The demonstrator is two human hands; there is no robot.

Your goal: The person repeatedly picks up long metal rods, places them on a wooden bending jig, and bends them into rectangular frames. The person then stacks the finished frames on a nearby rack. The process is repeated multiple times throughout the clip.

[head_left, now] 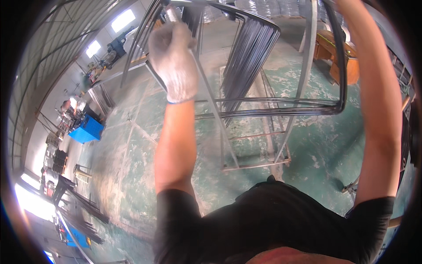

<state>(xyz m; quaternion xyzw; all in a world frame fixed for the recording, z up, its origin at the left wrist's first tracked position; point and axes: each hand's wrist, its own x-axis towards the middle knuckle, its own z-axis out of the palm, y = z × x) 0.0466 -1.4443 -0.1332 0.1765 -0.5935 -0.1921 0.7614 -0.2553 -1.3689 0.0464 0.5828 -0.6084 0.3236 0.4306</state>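
My left hand (173, 61), in a whitish knit glove, is raised at the upper middle with its fingers curled closed. A pale metal bar end (171, 15) shows just above the fingers; what lies inside the grip is hidden. My right forearm (378, 97) reaches up along the right side, and its hand is beyond the upper edge. Between my arms, thin black metal frames (340, 66) with rounded corners hang from a grey metal rack (305, 66). Behind them hangs a dense bundle of similar black frames (250, 57).
The rack's base (257, 165) stands on a worn green floor (206, 149). A wooden desk (338, 55) is at the far right. To the left are a blue cabinet (86, 128), people at work (77, 105) and black metal lengths (83, 207).
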